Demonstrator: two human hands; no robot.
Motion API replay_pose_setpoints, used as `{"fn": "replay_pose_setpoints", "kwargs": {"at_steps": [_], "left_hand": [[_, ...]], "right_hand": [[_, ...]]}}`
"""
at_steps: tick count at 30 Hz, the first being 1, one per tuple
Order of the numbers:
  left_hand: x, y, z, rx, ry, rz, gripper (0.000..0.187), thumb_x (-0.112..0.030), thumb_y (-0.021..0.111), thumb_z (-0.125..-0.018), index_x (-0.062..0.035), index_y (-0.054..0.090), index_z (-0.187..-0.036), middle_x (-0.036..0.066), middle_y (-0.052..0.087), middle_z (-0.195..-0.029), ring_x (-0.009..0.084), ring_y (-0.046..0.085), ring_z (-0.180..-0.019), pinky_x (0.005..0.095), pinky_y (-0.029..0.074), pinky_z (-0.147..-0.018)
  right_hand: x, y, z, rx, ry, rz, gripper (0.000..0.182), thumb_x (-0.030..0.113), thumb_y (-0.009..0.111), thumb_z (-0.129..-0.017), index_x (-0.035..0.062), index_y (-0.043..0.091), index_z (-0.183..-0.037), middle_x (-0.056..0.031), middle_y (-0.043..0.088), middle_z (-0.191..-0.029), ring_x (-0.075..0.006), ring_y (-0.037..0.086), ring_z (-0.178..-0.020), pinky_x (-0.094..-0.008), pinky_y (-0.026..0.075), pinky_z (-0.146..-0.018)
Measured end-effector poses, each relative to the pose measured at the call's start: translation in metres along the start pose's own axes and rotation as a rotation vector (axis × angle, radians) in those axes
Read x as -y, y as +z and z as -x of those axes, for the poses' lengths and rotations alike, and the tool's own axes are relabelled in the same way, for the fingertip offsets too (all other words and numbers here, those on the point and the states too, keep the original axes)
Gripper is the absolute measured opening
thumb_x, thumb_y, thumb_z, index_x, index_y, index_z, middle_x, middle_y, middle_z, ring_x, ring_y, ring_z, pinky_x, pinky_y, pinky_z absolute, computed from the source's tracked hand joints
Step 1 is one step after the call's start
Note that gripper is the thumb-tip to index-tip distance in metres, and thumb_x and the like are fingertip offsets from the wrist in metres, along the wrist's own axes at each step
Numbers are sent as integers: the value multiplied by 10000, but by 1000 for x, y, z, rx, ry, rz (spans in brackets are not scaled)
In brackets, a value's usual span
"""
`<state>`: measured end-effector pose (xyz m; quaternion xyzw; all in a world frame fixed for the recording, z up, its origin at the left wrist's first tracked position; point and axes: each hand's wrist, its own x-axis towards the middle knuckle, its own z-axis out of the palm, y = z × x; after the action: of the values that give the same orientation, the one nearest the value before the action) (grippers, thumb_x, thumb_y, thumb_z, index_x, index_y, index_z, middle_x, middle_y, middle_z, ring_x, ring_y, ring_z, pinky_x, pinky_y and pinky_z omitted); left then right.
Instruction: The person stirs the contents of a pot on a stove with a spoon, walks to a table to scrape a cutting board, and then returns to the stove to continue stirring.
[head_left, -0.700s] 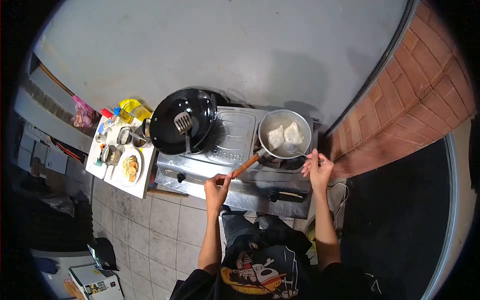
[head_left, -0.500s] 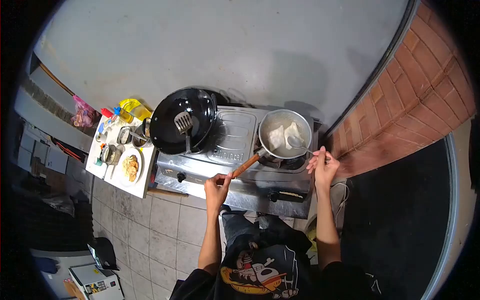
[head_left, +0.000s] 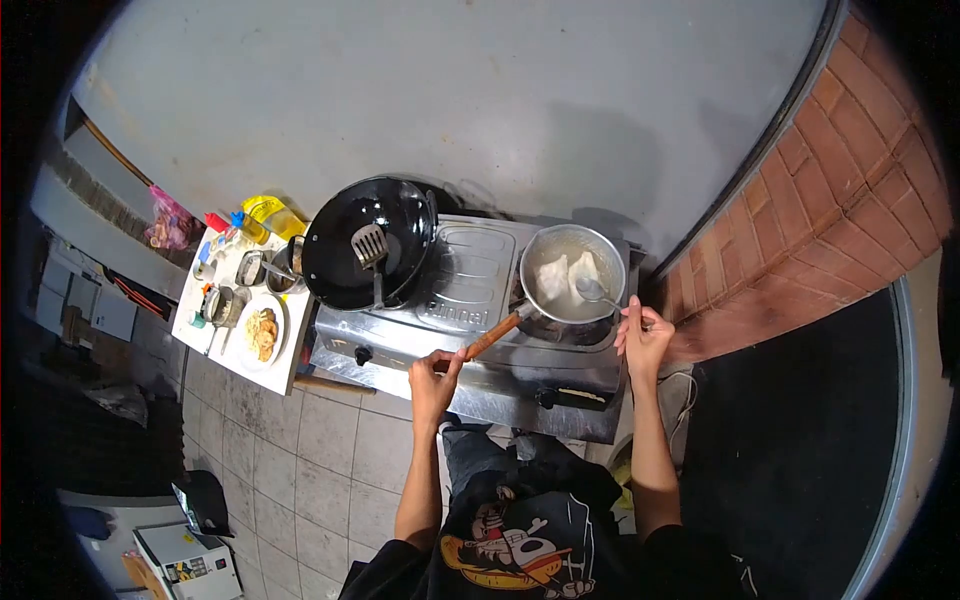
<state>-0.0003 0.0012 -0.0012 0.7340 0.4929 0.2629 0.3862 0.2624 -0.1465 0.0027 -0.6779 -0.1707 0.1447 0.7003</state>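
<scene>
My left hand (head_left: 436, 380) is closed round the end of the wooden handle (head_left: 493, 337) of a small metal saucepan (head_left: 527, 270). The saucepan is over the right burner of the gas stove (head_left: 468, 270). Pale, cloudy liquid and white pieces (head_left: 552, 276) are inside it. At the pan's right rim, my right hand (head_left: 643, 332) pinches the handle of a metal spoon (head_left: 591, 289), whose bowl rests in the liquid against a white piece.
A black wok (head_left: 330, 240) with a slotted spatula (head_left: 370, 246) stands on the left of the stove. Further left, a white table (head_left: 285, 377) bears a plate of food (head_left: 262, 336), bowls and bottles. A brick pillar (head_left: 800, 215) rises at right.
The camera view has shifted slightly. The spoon and my right hand have moved a little relative to the saucepan; my left hand keeps its hold on the handle.
</scene>
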Motion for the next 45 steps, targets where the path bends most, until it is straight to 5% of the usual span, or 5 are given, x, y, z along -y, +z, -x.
{"fn": "replay_pose_setpoints", "kwargs": {"at_steps": [9,19,36,39,45], "left_hand": [[-4,-3,0,2,11,-7,321,-281,686,-797,41,684,-792,143,655,-647,186,631,-602,304,475,-587],[0,1,6,-63,108,80,263,-222,723,-776,35,668,-799,89,615,-619,123,564,-554,263,449,-541],[3,1,11,-69,70,124,264,-212,738,-754,23,678,-857,91,637,-677,135,581,-558,270,456,-525],[-1,-2,10,-16,-2,104,247,-205,727,-760,25,679,-836,101,656,-716,162,619,-665,304,481,-639],[9,-2,5,-10,115,123,258,-224,725,-773,24,674,-823,101,650,-685,129,584,-568,268,451,-520]], "right_hand": [[51,-27,-10,293,-107,37,221,139,437,-959,-32,573,-933,-49,555,-657,-74,510,-505,-200,369,-427],[41,-48,-34,423,-264,277,279,172,403,-972,-36,589,-973,-20,541,-656,-54,480,-515,-192,357,-446],[40,-45,-26,244,37,-152,330,259,450,-962,-56,539,-1003,-69,546,-656,-109,513,-511,-210,375,-445],[49,-44,-22,255,56,-166,318,241,425,-969,-53,543,-1005,-69,550,-668,-114,517,-530,-221,381,-467],[59,-38,-6,262,79,-188,323,231,391,-977,-48,550,-1009,-70,557,-683,-120,520,-547,-238,386,-486]]}}
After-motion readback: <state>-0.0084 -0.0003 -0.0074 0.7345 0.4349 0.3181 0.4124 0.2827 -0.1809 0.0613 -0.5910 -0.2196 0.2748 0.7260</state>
